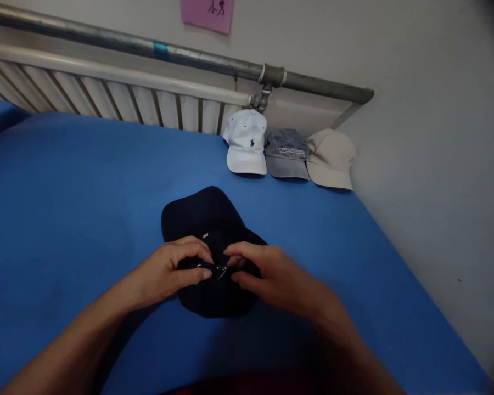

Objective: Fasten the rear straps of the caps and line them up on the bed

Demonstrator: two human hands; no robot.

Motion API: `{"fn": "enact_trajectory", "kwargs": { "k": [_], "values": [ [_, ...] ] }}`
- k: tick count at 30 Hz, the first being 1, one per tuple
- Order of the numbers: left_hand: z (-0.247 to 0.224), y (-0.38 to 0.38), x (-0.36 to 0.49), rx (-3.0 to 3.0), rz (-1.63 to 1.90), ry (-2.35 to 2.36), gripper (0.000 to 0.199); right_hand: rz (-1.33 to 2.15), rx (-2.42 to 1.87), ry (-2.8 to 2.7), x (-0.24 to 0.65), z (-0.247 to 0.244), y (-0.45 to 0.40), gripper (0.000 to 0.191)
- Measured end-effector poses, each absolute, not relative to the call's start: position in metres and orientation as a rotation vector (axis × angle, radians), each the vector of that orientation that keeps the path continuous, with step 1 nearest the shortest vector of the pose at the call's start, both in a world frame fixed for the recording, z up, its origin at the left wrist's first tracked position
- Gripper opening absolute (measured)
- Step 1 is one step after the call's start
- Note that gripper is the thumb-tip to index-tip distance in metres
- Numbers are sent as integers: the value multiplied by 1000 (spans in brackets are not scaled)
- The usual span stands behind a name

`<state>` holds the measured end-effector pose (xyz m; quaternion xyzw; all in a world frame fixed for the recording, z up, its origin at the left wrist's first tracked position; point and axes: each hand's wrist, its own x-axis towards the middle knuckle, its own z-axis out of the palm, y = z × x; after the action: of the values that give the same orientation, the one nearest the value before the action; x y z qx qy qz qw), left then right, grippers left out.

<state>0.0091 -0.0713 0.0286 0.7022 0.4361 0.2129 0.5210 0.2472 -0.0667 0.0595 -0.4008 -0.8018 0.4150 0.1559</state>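
A black baseball cap (206, 214) lies on the blue surface in the middle of the head view, its brim pointing away from me. A small white label shows inside it. At its near side is a strap with a small shiny metal piece (222, 270), perhaps a buckle. My left hand (181, 269) pinches the cap's strap just left of that metal piece, thumb below and forefinger above. On the other side, my right hand (259, 269) has its thumb and fingers closed around the cap's edge, close to the metal piece. Some of its fingertips are in shadow.
Against the wall stand a white cap (246, 142), a grey cap (287, 153) and a beige cap (331, 159) in a row. A radiator (107, 90) and a metal pipe (214, 61) run along the back. The blue surface (74, 192) meets a wall at right.
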Motion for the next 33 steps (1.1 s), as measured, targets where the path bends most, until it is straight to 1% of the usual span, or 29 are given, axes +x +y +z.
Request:
{"fn": "enact_trajectory", "kwargs": {
  "k": [4, 9, 12, 15, 21, 27, 30, 33],
  "values": [
    [32, -72, 10, 1694, 461, 1039, 14, 1187, -1151, -2342, 244, 62, -68, 33],
    [35, -76, 12, 1745, 423, 1017, 22, 998, -1163, -2399, 241, 64, -70, 29],
    [33, -78, 14, 1770, 396, 1027, 23, 962, -1138, -2387, 241, 64, -69, 28],
    [32, -80, 17, 1851, 425, 1035, 25, 994, -1093, -2358, 242, 62, -67, 29],
    [36, -81, 22, 2013, 552, 1043, 15, 1106, -1015, -2277, 244, 59, -63, 32],
    [33, -81, 20, 1894, 499, 1055, 21, 1273, -1051, -2147, 245, 57, -61, 17],
    [31, -80, 18, 1790, 471, 1013, 24, 1362, -1040, -2129, 246, 55, -60, 15],
    [31, -80, 17, 1696, 485, 974, 23, 1380, -1004, -2114, 246, 54, -59, 16]
  ]
}}
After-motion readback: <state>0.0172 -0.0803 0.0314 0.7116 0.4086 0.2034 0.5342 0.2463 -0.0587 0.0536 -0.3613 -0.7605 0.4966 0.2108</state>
